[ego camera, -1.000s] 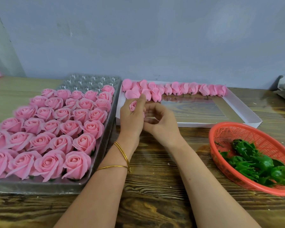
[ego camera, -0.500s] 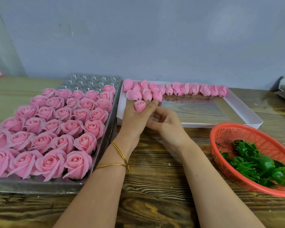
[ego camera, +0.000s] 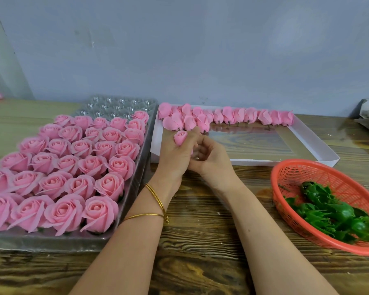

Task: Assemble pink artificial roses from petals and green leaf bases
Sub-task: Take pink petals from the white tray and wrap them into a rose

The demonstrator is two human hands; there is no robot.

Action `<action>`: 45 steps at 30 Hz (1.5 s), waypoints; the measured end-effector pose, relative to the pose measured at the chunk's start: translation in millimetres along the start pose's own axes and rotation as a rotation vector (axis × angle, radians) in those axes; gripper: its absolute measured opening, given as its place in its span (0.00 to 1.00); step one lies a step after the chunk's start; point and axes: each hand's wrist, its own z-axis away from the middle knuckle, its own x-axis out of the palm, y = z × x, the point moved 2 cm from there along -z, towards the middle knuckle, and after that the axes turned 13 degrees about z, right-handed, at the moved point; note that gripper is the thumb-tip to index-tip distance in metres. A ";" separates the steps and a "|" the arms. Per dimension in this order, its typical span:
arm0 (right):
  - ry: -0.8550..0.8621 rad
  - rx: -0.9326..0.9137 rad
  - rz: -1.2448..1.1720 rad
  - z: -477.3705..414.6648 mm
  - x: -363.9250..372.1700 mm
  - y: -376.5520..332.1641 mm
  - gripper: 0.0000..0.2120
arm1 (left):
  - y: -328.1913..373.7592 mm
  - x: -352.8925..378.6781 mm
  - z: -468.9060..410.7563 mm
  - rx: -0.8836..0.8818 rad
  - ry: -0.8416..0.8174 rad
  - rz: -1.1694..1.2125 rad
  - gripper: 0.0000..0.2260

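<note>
Exposed more fully than one second earlier, the rose bud (ego camera: 180,137) sits pinched in the left hand (ego camera: 175,158). The right hand (ego camera: 213,161) curls against the left; whether it holds anything cannot be determined.

No readable text, labels, numbers anywhere.

The wooden table (ego camera: 200,241) bears a rose tray (ego camera: 51,243), white box (ego camera: 264,162), red basket (ego camera: 320,175).

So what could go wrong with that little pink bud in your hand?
The left hand pinches the pink bud; squeezing harder might crumple it, or it could slip out. The left forearm lies close beside the tray of finished roses, so a sideways nudge might squash the nearest ones.
</note>
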 end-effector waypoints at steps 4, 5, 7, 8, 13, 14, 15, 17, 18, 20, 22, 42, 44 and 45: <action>-0.003 -0.021 0.002 0.4 -1.1 -1.2 0.16 | 1.3 -0.4 1.0 0.016 -0.028 -0.010 0.22; -0.012 -0.019 -0.007 0.7 -1.8 -1.0 0.16 | 1.8 -0.7 0.9 0.022 -0.034 -0.015 0.22; -0.027 -0.003 -0.035 1.6 -2.9 -0.3 0.15 | 3.4 -1.7 0.9 0.027 -0.046 -0.028 0.23; -0.035 0.006 -0.050 2.1 -3.6 0.1 0.15 | 4.1 -1.9 1.2 0.027 -0.053 -0.032 0.23; -0.074 0.014 -0.072 3.7 -6.5 -0.1 0.13 | 5.9 -2.5 1.2 0.029 -0.074 -0.058 0.20; -0.088 0.014 -0.081 3.7 -6.3 0.1 0.13 | 6.0 -2.9 0.6 0.031 -0.072 -0.072 0.19; -0.102 0.016 -0.093 3.5 -5.8 0.6 0.13 | 6.3 -3.0 0.4 0.031 -0.066 -0.082 0.19; -0.119 0.015 -0.104 3.3 -4.4 1.0 0.13 | 7.0 -2.4 0.8 0.022 -0.044 -0.083 0.19; -0.120 0.011 -0.103 3.3 -3.8 0.7 0.13 | 6.9 -2.0 1.1 0.016 -0.032 -0.081 0.19; -0.103 -0.001 -0.090 2.8 -3.3 -0.1 0.15 | 6.4 -1.4 2.0 0.003 -0.016 -0.071 0.18; -0.067 -0.004 -0.054 1.6 -3.1 0.3 0.17 | 5.1 -1.2 2.0 -0.004 0.001 -0.043 0.17; 0.034 -0.016 0.051 3.1 -3.0 -5.7 0.13 | 2.0 -1.6 1.2 0.084 -0.022 -0.063 0.15; 0.082 0.017 0.009 1.8 -2.9 -7.1 0.15 | 2.0 -0.9 2.7 0.140 -0.023 -0.124 0.15; 0.114 0.040 -0.017 0.8 -4.3 -7.4 0.15 | 2.6 -1.1 3.4 0.174 -0.016 -0.152 0.15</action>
